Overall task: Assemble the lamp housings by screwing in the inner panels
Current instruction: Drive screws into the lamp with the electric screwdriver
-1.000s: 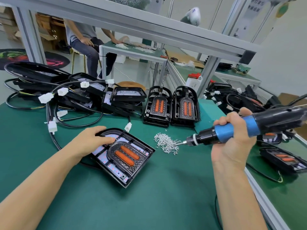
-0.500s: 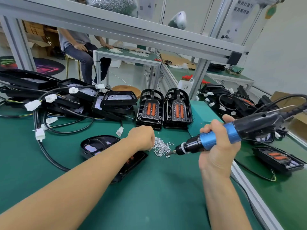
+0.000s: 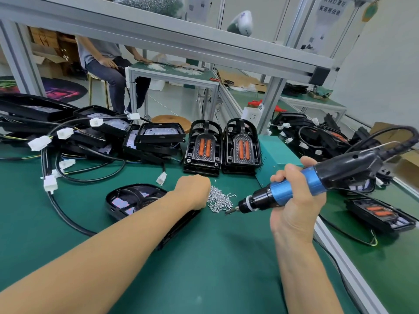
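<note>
Left hand at the screw pile; right hand holding the driver.
Left hand (image 3: 192, 191), moved off the black lamp housing with orange-slotted inner panel (image 3: 136, 201) on the green surface (image 3: 215, 268), now reaches the loose silver screws (image 3: 219, 201); its finger position cannot be told. Right hand (image 3: 297, 200) grips the blue-and-black electric screwdriver (image 3: 294, 189), fingers wrapped round the barrel.
</note>
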Action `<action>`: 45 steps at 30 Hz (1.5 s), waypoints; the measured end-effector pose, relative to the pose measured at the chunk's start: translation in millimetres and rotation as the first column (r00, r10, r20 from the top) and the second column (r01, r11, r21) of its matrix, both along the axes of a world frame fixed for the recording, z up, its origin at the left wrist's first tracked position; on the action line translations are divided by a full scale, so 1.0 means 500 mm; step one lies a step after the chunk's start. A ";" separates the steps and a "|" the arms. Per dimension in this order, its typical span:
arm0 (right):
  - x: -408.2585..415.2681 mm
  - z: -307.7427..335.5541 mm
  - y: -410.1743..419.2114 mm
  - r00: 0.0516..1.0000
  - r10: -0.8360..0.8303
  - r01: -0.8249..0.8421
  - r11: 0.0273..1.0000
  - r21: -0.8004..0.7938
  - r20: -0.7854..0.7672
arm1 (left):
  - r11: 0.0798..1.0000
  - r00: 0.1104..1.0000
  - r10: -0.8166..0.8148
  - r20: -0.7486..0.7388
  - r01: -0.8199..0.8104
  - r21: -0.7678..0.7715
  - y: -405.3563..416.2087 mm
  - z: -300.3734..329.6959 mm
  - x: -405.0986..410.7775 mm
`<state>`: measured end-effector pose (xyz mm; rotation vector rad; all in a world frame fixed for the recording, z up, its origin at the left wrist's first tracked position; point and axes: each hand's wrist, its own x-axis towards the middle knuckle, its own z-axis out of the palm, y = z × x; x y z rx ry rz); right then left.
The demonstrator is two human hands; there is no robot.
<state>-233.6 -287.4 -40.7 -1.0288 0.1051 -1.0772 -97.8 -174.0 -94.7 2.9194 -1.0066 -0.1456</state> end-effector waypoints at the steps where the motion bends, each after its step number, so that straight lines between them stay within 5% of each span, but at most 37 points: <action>1: 0.001 0.002 0.001 1.000 0.001 -0.001 1.000 0.006 -0.002 | 1.000 1.000 -0.018 0.006 0.018 0.011 0.001 -0.001 -0.002; 3: 0.001 0.007 0.002 1.000 0.003 -0.003 1.000 0.024 0.005 | 0.998 0.998 -0.054 -0.028 0.053 -0.019 0.003 0.001 -0.003; 5: 0.000 0.015 0.001 1.000 0.011 -0.011 0.999 0.044 0.020 | 0.974 0.986 -0.075 -0.147 0.041 -0.224 0.016 0.016 -0.001; 9: -0.003 0.038 -0.004 0.995 0.048 -0.057 0.993 0.104 0.090 | 0.640 0.855 -0.212 -0.474 -0.246 -0.728 0.081 0.061 -0.011; 15: 0.009 0.082 0.029 0.963 0.160 -0.204 0.958 0.200 0.218 | 0.283 0.659 -0.452 -0.601 -0.532 -0.798 0.186 0.054 -0.053; 18: 0.017 0.099 0.060 0.942 0.214 -0.270 0.940 0.206 0.260 | 0.177 0.607 -0.515 -0.605 -0.616 -0.768 0.217 0.050 -0.076; 45: 0.076 0.105 0.179 0.910 0.337 -0.382 0.907 0.177 0.240 | 0.073 0.680 -0.452 -0.577 -0.616 -0.784 0.295 0.056 -0.085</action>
